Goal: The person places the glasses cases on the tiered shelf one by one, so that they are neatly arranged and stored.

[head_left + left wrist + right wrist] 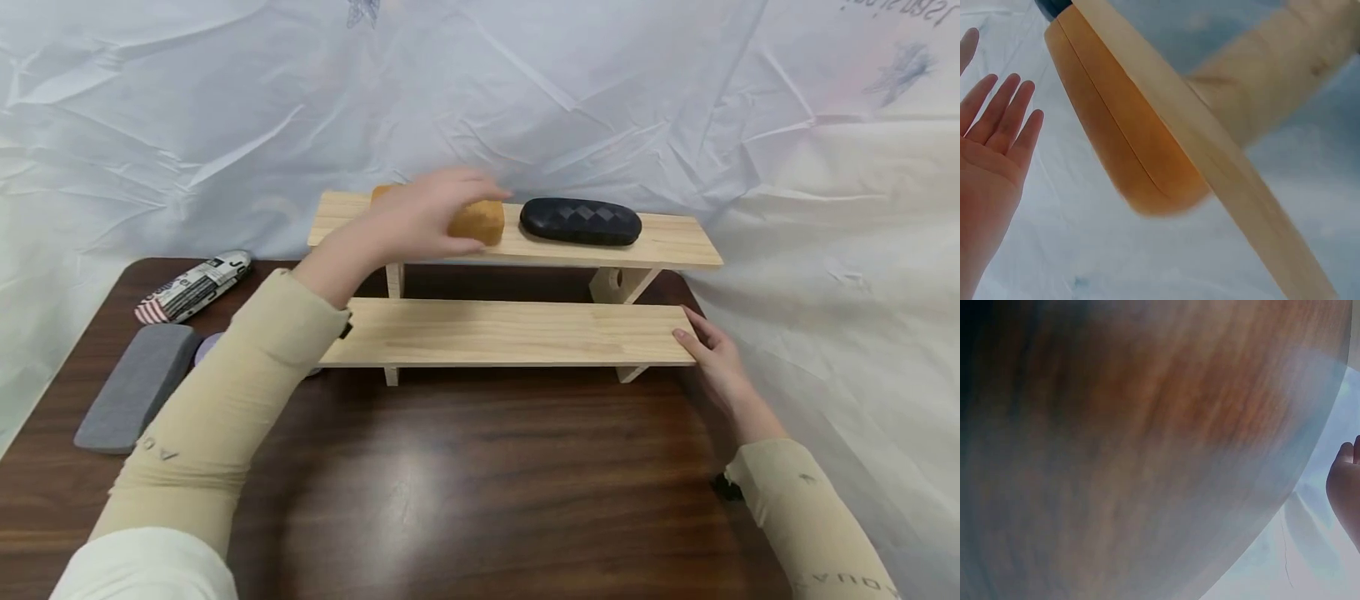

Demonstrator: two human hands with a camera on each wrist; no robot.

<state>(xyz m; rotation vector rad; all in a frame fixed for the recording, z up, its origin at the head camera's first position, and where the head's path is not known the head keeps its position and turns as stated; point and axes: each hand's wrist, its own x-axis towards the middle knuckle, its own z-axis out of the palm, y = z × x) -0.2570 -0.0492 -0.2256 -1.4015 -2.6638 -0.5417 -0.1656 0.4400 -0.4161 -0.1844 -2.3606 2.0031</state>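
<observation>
cases (480, 223) (581, 222) (197, 287) (138, 387): 4 | lavender item (206, 348), mostly hidden: 1 | shelf boards (495, 333) (675, 242): 2 | hands (435, 212) (718, 360): 2 | table (525, 475): 1

You get a bright head view, with glare on the near tabletop (480, 475) and slight blur on your left hand (438, 208); your right wrist view is hazy, probably out of focus.

I noted a table (510, 500) bearing a printed case (197, 287), grey case (138, 387) and wooden rack (480, 332), itself carrying an orange case (482, 222) and black case (581, 222).
</observation>
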